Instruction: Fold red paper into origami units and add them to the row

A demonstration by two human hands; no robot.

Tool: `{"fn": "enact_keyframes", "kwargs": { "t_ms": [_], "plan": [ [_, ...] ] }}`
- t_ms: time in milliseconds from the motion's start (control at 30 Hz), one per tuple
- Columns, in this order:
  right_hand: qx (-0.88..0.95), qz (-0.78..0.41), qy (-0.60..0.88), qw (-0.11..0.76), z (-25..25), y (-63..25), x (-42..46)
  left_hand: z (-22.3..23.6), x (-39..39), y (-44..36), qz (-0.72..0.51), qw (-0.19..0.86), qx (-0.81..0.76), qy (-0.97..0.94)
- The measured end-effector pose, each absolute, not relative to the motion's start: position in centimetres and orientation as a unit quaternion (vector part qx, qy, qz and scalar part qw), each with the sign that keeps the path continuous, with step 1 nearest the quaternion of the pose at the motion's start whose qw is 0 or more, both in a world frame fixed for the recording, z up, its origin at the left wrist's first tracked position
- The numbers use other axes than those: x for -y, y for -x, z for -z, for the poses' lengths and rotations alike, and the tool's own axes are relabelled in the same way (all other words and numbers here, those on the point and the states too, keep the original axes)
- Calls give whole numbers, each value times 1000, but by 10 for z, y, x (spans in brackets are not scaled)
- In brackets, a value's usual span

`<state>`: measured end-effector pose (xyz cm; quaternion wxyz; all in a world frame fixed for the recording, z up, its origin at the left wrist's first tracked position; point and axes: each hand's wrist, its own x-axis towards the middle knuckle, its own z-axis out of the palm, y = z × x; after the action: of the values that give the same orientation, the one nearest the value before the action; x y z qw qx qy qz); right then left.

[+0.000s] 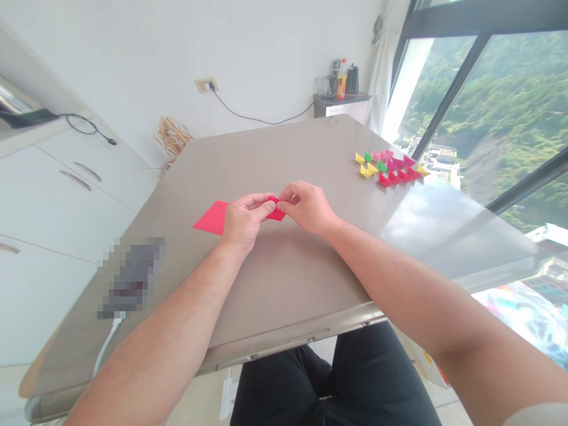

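Near the middle of the table, my left hand (243, 220) pinches a small piece of red folded paper (277, 216) between thumb and fingers. My right hand (308, 206) grips the same paper at its upper edge, fingertips close to the left thumb. Most of the fold is covered by my fingers. A flat red paper sheet (212, 219) sticks out to the left from behind my left hand; whether it joins the held piece cannot be seen. Several small folded paper boats (393, 168) in yellow, green, pink and red stand grouped at the table's far right.
The brown table (284, 278) spans the space before me. A blurred-out dark device (135, 281) with a white cable (105, 343) lies at left. Behind stands a small cabinet (341, 105) with a bottle (341, 81) and a kettle (352, 79). Windows (488, 106) line the right side.
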<state>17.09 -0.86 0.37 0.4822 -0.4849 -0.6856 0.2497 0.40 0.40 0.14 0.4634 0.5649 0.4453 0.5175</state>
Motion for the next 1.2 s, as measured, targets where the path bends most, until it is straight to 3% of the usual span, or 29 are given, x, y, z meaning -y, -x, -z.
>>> {"fn": "enact_keyframes", "kwargs": {
  "t_ms": [1200],
  "plan": [
    [675,-260,504,472,-6,-170,11,1,-3,-9,-532,454,-434,-568]
  ]
}}
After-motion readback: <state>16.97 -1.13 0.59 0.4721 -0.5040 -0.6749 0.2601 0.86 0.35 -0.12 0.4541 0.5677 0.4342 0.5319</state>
